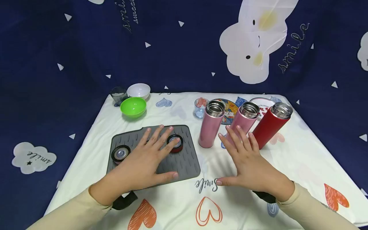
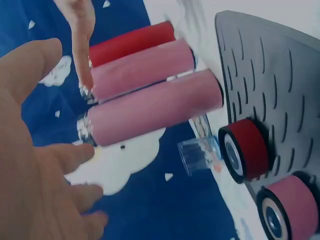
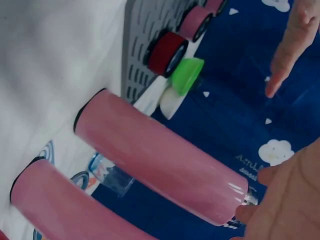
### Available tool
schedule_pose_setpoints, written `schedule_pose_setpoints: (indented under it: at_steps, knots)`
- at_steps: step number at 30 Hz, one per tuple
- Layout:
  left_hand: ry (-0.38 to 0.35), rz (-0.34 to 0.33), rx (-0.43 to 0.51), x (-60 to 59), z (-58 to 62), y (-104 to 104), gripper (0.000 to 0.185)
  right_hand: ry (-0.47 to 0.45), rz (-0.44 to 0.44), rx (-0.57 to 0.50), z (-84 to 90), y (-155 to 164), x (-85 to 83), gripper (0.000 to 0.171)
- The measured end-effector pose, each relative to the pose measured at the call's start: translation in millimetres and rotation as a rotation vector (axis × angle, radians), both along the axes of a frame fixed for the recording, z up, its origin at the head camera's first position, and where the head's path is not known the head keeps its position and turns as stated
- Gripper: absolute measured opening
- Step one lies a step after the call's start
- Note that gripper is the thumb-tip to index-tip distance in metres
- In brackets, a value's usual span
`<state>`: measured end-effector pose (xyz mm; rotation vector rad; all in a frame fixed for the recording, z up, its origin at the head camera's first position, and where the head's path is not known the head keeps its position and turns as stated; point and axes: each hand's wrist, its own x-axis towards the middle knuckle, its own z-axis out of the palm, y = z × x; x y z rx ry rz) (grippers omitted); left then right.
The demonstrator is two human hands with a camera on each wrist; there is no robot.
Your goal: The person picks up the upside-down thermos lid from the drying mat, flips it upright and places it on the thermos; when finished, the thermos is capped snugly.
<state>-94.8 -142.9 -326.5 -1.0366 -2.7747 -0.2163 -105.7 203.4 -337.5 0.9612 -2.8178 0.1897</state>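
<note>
flasks [image 1: 210, 127]: two pink, one red | bowl [image 1: 133, 106]: green | mat [image 1: 184, 159]: grey | cloth [image 1: 302, 159]: white, hearts

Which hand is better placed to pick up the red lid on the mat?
Left, likely. The left hand hovers open over the grey mat, fingertips at the red lid. The right hand is by the bottles.

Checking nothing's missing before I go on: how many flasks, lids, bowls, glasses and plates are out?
Flasks: 3
Lids: 3
Bowls: 2
Glasses: 2
Plates: 2
Total: 12
</note>
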Motion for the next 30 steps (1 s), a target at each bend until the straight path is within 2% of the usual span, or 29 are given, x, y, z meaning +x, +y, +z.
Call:
schedule_pose_setpoints:
  at_steps: [3,5,6,9,12,15,18,21,23,27,30]
  knots:
    - [-0.068,0.015,0.128,-8.9,-0.6,-17,0.073,-0.006,0.042,-0.091,1.3,0,-1.8,0.118]
    - [-0.097,0.07,0.18,-19.0,-4.4,-37,0.059,-0.018,0.073,-0.166,1.6,0,-3.0,0.107]
    - [-0.104,0.122,0.181,-24.3,-8.2,-50,0.055,-0.03,0.088,-0.202,1.2,0,-3.2,0.099]
    - [-0.157,0.316,0.075,-36.8,-23.0,-89,0.065,-0.057,0.118,-0.281,-1.9,2,-3.3,0.076]
    - [-0.217,0.432,-0.056,-42.1,-39.3,-119,0.086,-0.083,0.132,-0.301,-7.8,4,-3.2,0.064]
    - [-0.281,0.454,-0.061,-43.8,-49.8,-133,0.08,-0.087,0.145,-0.304,-14.2,5,-4.9,0.06]
    - [-0.301,0.448,-0.015,-44.3,-49.5,-136,0.06,-0.091,0.165,-0.323,-18.7,4,-9.1,0.054]
    - [-0.256,0.405,0.009,-42.1,-39.8,-122,0.053,-0.148,0.182,-0.36,-21.4,-1,-13.2,0.047]
    - [-0.206,0.343,0.027,-38.6,-29.7,-99,0.055,-0.233,0.187,-0.381,-21.9,-9,-14.6,0.043]
    - [-0.122,0.139,0.073,-27.3,-7.6,-30,0.07,-0.469,0.175,-0.427,-21.1,-38,-13.4,0.044]
    - [-0.091,-0.023,0.073,-21.4,2.0,17,0.07,-0.573,0.131,-0.466,-21.3,-61,-13.0,0.043]
